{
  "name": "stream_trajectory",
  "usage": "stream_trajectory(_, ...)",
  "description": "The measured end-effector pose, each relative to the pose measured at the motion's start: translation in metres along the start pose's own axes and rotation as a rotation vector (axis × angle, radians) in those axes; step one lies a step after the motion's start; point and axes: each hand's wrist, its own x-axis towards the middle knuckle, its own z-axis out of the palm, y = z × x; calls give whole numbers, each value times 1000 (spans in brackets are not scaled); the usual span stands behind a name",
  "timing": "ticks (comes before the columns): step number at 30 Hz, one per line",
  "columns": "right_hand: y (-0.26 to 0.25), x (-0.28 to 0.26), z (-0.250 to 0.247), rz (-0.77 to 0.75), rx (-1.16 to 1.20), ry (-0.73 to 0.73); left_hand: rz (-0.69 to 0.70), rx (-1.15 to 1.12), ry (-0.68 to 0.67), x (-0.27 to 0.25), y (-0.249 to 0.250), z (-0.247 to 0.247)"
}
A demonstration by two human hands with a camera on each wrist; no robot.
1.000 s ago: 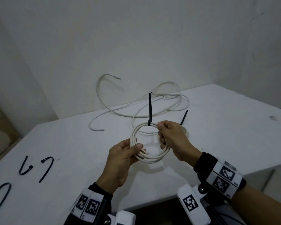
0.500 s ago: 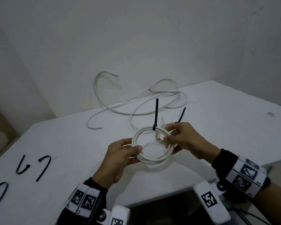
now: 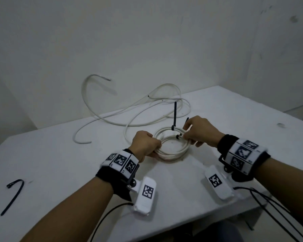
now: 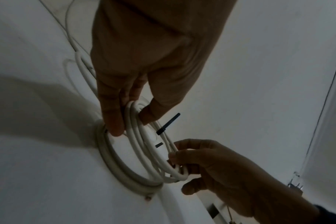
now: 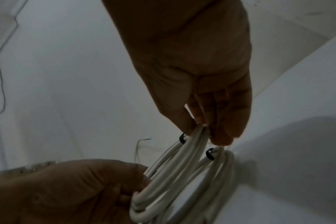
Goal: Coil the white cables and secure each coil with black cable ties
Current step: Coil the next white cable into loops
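The white cable coil lies low over the white table. My left hand grips its near-left side, thumb and fingers curled round the strands. My right hand pinches the strands at the far right. A black cable tie is cinched on the coil's far side, with its tail standing up. A second tie wraps the strands beside my right fingertips. In the right wrist view both tie loops show, each round a splayed bundle.
A loose white cable sprawls at the back of the table against the wall, one end arching up. Spare black cable ties lie at the near left. The table's front edge runs under my wrists.
Both hands have carried the coil away from me and down onto the table. My right hand has shifted along the coil to the strands beside the ties.
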Motion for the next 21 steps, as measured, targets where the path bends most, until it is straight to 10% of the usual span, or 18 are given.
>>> stream_trajectory(15, 3, 14, 0, 62, -285, -202, 100, 314, 119, 18, -13, -4)
stream_trajectory(21, -7, 7, -6, -18, -406, -168, 194, 1058, -86, 36, -22, -32)
